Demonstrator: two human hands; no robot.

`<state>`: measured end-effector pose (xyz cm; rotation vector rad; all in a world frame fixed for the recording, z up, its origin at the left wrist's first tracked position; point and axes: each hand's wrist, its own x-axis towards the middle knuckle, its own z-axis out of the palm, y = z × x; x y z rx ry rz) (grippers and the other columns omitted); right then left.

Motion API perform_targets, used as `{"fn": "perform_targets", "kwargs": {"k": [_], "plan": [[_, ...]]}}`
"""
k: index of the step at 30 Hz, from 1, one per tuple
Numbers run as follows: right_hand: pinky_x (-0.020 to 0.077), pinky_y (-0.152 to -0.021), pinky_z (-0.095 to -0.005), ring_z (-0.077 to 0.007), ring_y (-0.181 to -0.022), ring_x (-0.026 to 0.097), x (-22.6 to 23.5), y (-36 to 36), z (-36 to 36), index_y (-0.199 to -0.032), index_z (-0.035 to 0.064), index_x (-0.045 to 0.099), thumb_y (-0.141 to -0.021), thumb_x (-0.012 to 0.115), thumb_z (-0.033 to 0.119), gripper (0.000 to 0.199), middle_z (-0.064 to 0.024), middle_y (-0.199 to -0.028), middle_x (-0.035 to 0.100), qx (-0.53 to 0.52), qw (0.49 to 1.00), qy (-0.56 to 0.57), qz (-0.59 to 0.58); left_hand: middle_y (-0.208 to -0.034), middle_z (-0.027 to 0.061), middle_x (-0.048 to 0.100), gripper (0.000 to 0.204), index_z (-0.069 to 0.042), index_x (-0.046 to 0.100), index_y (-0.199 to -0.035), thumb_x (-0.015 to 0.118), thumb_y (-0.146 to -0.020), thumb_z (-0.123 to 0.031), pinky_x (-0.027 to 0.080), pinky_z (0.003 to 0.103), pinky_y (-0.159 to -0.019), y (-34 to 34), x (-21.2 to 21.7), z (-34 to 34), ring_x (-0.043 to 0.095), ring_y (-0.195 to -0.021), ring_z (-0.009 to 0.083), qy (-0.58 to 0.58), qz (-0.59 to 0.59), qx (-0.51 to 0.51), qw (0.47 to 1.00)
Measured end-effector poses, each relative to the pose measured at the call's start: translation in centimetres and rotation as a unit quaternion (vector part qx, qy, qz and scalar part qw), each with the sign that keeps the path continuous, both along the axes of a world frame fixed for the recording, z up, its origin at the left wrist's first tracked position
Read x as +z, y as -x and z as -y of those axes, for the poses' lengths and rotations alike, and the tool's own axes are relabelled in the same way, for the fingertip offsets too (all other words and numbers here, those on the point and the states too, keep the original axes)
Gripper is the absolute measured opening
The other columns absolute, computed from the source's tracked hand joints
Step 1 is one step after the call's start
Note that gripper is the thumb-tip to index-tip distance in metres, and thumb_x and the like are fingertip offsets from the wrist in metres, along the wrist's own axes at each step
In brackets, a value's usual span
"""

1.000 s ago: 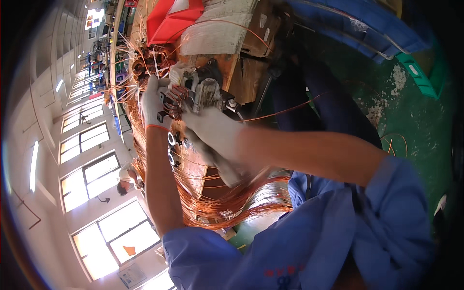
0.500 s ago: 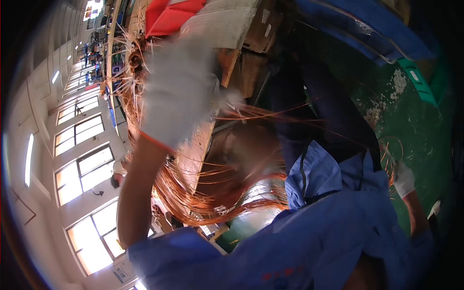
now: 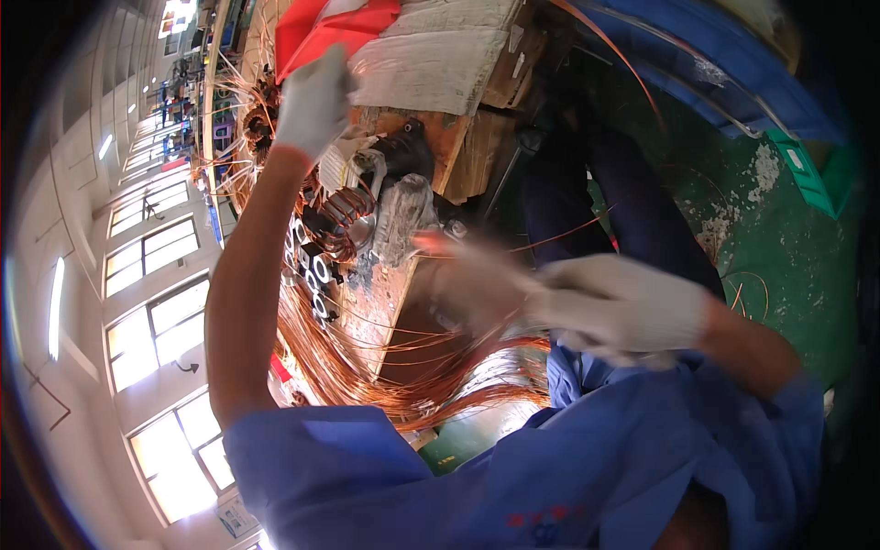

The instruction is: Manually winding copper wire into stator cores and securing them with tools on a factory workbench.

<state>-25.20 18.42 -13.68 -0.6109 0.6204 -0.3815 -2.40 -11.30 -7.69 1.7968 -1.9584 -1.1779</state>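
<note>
My left hand (image 3: 316, 103), in a white glove, is raised over the far end of the bench beside a red sheet-like thing (image 3: 335, 38). Its fingers look curled closed, and what they hold, if anything, is hidden. In front of my body my right hand (image 3: 623, 307), also gloved, is smeared by motion. A blurred pale, long shape with a reddish tip (image 3: 435, 242) reaches from it toward the bench; I cannot tell whether it is fingers or a held thing. Between my hands lie a copper-wound coil (image 3: 346, 213) and a greyish wrapped bundle (image 3: 403, 220). A thick bundle of copper wires (image 3: 367, 385) curves below.
Several white rings (image 3: 318, 273) sit by the coil on the wooden bench (image 3: 371, 307). Cardboard boxes (image 3: 481, 151) stand at its far side. A blue container (image 3: 697, 55) and a green bin (image 3: 811, 179) are at the right. Loose wires arc over the green floor (image 3: 742, 247).
My left hand has moved up and away, uncovering the coil and rings. My right hand has swung in from the far right to the middle. A copper wire now arcs at the top right.
</note>
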Motion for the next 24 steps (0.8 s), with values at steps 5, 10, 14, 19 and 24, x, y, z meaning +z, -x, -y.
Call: {"fn": "perform_targets", "kwargs": {"k": [5, 10, 14, 19, 24], "plan": [[0.0271, -0.038, -0.0312, -0.0095, -0.044, 0.033, 1.7, -12.7, 5.2, -0.083, 0.0138, 0.051, -0.112, 0.053, 0.040, 0.039, 0.0032, -0.064, 0.045, -0.155, 0.908, -0.240, 0.307, -0.062, -0.0066, 0.044, 0.040, -0.014, 0.060, -0.079, 0.063, -0.107, -0.042, 0.029, 0.025, -0.045, -6.3, 1.8, -4.5, 0.035, -0.048, 0.0063, 0.058, -0.091, 0.215, 0.971], [0.0359, -0.039, -0.0322, -0.0135, -0.041, 0.044, -1.6, -6.5, -2.1, -0.091, 0.0085, 0.060, -0.114, 0.050, 0.038, 0.038, 0.0022, -0.066, 0.052, -0.116, 0.972, -0.043, 0.199, -0.076, 0.0049, 0.068, 0.054, 0.001, 0.077, -0.093, 0.070, -0.099, -0.052, 0.044, 0.027, -0.065, -7.2, 3.4, -4.3, 0.058, -0.070, 0.0073, 0.157, 0.181, 0.056, 0.969], [0.0526, -0.060, -0.0526, -0.0421, -0.066, 0.069, -8.2, 2.7, -16.8, -0.107, 0.0041, 0.062, -0.103, 0.068, 0.031, 0.028, -0.0186, -0.072, 0.064, -0.101, 0.844, 0.364, -0.382, -0.088, 0.0035, 0.074, 0.054, 0.002, 0.080, -0.107, 0.073, -0.096, -0.051, 0.045, 0.025, -0.071, 0.8, 7.7, -3.9, 0.057, -0.075, 0.0063, 0.283, 0.283, -0.174, 0.900], [0.0530, -0.057, -0.0515, -0.0417, -0.067, 0.068, -16.3, 10.7, -27.0, -0.099, 0.0082, 0.054, -0.102, 0.069, 0.029, 0.025, -0.0183, -0.080, 0.066, 0.011, 0.639, 0.375, -0.671, -0.096, 0.0054, 0.075, 0.050, 0.000, 0.078, -0.114, 0.083, -0.088, -0.043, 0.051, 0.029, -0.081, -0.5, 8.6, -7.6, 0.067, -0.088, 0.0126, 0.200, 0.186, -0.246, 0.930], [0.0524, -0.060, -0.0561, -0.0436, -0.070, 0.067, -16.6, 15.5, -21.6, -0.101, 0.0074, 0.052, -0.103, 0.065, 0.021, 0.019, -0.0195, -0.085, 0.066, 0.023, 0.547, 0.381, -0.745, -0.115, 0.0120, 0.067, 0.066, -0.002, 0.070, -0.126, 0.089, -0.078, -0.043, 0.053, 0.040, -0.093, 0.1, 6.2, -15.0, 0.067, -0.112, 0.0251, 0.365, 0.446, -0.474, 0.666]]}}
